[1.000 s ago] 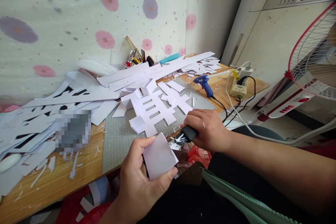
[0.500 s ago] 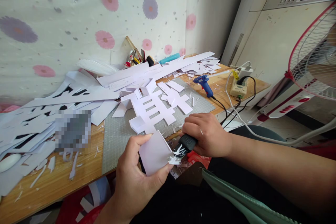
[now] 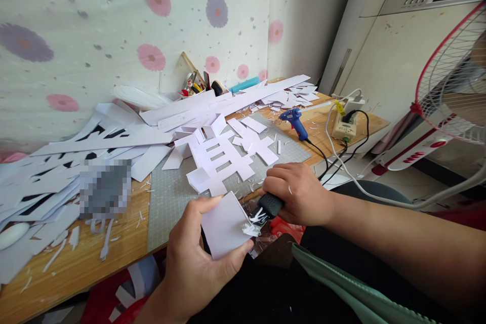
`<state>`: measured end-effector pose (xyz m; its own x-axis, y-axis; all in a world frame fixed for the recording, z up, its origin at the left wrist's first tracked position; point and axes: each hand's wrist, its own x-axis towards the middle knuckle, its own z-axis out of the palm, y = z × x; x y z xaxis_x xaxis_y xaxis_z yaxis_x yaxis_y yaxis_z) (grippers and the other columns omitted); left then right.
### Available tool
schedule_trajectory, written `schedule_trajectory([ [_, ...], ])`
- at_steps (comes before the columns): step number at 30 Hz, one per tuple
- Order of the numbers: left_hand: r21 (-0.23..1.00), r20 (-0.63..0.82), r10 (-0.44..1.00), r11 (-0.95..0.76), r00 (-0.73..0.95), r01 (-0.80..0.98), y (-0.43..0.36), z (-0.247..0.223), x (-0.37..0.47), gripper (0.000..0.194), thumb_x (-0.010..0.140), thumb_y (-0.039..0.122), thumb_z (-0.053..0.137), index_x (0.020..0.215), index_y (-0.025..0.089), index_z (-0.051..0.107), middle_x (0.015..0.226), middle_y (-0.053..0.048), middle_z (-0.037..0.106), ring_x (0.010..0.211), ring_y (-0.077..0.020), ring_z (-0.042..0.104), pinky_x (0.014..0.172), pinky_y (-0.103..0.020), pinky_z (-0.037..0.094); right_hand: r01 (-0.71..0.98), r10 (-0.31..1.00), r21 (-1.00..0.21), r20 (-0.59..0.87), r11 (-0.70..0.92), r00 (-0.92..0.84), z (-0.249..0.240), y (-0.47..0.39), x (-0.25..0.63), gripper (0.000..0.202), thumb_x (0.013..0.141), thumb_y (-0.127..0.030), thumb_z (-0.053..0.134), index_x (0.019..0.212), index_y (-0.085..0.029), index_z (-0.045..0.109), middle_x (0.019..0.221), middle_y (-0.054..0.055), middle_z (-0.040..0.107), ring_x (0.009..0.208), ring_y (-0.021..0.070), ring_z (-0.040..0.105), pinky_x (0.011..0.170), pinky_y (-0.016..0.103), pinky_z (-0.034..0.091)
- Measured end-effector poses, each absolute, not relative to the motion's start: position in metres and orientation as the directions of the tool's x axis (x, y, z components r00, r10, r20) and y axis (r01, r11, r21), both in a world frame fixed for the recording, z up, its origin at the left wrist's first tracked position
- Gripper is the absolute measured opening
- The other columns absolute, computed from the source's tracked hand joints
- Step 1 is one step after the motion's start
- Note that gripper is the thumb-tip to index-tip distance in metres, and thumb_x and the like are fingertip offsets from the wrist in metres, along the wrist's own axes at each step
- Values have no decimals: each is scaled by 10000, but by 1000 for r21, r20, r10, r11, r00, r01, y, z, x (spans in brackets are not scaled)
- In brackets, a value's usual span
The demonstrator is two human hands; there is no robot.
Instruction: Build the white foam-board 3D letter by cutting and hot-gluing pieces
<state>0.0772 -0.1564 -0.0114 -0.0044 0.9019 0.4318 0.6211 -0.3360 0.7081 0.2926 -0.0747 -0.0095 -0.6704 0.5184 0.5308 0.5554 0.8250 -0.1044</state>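
Note:
In the head view, my left hand (image 3: 203,250) grips a white square piece of cardboard or foam board (image 3: 226,228) between thumb and fingers, tilted above the table's front edge. My right hand (image 3: 298,192) is closed around a small black hand tool (image 3: 272,206). The tool's end meets the right edge of the white piece, where curled white shavings (image 3: 253,225) cluster. Its working edge is hidden by the shavings. Just beyond my hands, a cut-out white sheet with slots (image 3: 218,154) lies on the grey cutting mat (image 3: 163,212).
A blue glue gun (image 3: 298,124) rests at the mat's right, its cord running to a power strip (image 3: 345,124). Layered white offcuts (image 3: 38,177) cover the table's left. A fan (image 3: 451,81) stands at the right. Below the tool are scraps and red plastic (image 3: 284,228).
The white piece has tilted slightly, and my left thumb sits a little farther right and lower. Shavings at the tool's end have shifted and bunched up. My right hand has barely moved.

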Motion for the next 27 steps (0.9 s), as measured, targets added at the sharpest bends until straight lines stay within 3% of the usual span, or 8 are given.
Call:
schedule_trajectory([
  [18,694,411,904,-393,116,604,-163,-17,83,496,668,322,733,1091,222,495,926,-37,631,745,-181,650,610,-261,545,625,582,-122,532,771,-615,-18,-73,290,193,843,-239,482,667,-174,526,626,12,547,551,126,419,532,298,205],
  [27,712,376,912,-397,163,579,-166,-23,84,513,662,304,734,1103,245,478,954,-33,621,765,-180,639,662,-284,538,656,661,-175,404,734,-632,-22,-71,293,87,771,-223,495,729,-177,555,676,26,596,598,140,501,542,288,231],
])
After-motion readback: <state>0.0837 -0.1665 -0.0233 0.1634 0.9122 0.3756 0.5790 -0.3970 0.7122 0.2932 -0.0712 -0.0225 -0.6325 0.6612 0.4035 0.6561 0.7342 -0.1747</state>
